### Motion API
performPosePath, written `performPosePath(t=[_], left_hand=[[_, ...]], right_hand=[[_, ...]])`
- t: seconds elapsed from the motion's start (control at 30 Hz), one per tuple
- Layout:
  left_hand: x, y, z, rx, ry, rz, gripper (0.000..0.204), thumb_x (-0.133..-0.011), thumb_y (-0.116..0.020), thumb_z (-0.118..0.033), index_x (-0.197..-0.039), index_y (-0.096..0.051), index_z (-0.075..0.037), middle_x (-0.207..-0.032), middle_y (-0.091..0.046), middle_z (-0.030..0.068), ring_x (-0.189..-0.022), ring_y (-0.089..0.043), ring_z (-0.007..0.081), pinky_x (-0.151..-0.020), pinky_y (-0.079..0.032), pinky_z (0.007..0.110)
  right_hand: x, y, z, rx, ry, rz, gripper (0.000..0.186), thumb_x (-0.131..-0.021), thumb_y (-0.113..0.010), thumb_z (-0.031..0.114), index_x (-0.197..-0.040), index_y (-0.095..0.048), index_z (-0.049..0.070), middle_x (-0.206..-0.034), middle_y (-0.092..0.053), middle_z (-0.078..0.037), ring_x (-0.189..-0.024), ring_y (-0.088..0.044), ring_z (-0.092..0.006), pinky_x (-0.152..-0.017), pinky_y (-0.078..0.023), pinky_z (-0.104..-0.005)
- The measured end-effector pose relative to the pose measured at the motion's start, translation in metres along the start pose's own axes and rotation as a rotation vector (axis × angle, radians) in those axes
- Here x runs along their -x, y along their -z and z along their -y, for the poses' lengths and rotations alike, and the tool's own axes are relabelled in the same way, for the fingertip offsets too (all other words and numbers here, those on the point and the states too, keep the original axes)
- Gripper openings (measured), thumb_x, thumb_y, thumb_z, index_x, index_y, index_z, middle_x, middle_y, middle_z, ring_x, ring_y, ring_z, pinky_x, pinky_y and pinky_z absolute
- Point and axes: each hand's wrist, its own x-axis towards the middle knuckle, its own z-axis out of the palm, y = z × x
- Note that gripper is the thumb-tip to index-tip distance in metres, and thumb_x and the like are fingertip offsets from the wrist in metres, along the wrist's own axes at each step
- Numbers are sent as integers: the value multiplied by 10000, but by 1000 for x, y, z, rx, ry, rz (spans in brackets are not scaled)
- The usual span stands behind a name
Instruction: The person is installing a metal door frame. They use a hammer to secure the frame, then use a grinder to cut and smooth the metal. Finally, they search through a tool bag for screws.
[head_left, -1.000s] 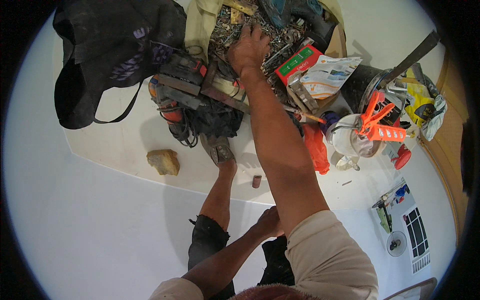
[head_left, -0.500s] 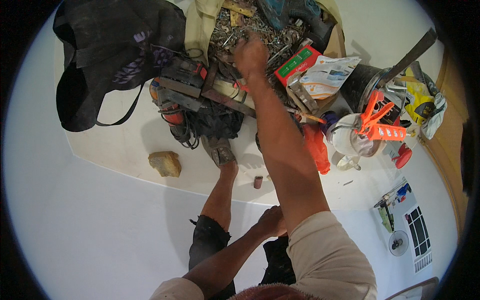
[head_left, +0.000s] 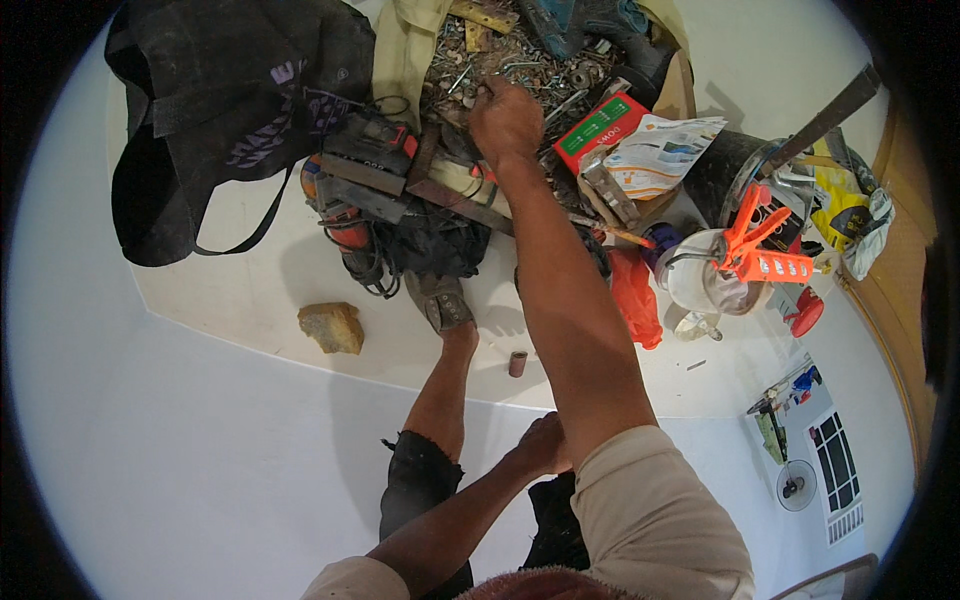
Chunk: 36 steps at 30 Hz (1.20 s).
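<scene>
A heap of loose screws, nails and small metal parts (head_left: 465, 75) fills an open pale cloth bag (head_left: 402, 60) at the far middle. Over the near side of this heap is my right hand (head_left: 507, 120), its fingers curled inward with the tips down among the pieces. Whatever lies between those fingertips is too small to make out. My left hand (head_left: 543, 443) is drawn back by my leg, and its fingers are partly hidden beside my right arm. Close to my right hand lie a red and green box (head_left: 598, 130) and a dark metal bar (head_left: 460, 203).
A black bag (head_left: 230, 90) and a dark cordless tool (head_left: 368, 150) lie left. Right are a printed packet (head_left: 660, 155), an orange caulking gun (head_left: 765, 262), a bucket (head_left: 715, 175) and a long blade (head_left: 825, 115). A stone (head_left: 332, 328) and small cylinder (head_left: 517, 364) lie nearer.
My right hand has shifted slightly nearer and turned within the heap, its fingers now showing toward the left. My left hand has stayed by my leg.
</scene>
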Motion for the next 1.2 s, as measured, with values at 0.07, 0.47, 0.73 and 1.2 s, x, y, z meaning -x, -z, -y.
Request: performPosePath(t=[0.07,0.47,0.73,1.2], left_hand=[[1,1,1,30,-35,-30,453,-893,-755,-339,-1199,-683,-12,-1204,-723,258,-1141,-677,450,-1001,-548,533],[2,23,-26,-98,64,105,463,-891,-743,-346,-1205,-677,-12,-1211,-713,264,-1164,-667,441,-1013,-532,531],[-3,3,-5,-74,35,43,450,-921,-707,-362,-1227,-672,-35,-1193,-710,265,-1151,-666,448,-985,-549,533],[-1,13,-18,-48,93,56,349,-926,-685,-349,-1002,-692,-8,-1010,-722,255,-1003,-702,435,-933,-560,522]], right_hand=[[-4,2,-5,9,-3,-41,257,-942,-678,211,-1123,-802,77,-1052,-771,-224,-991,-738,-426,-901,-578,-528],[-71,-31,-18,-168,-109,-341,243,-846,-762,175,-1065,-793,73,-1044,-741,-255,-995,-730,-438,-880,-577,-515],[-70,-40,-26,-86,-58,-352,311,-868,-749,184,-1156,-748,67,-1104,-699,-241,-1074,-686,-430,-959,-537,-529],[-45,-17,-33,-5,54,-288,331,-862,-744,228,-1150,-753,65,-1083,-674,-275,-1041,-684,-463,-928,-554,-539]])
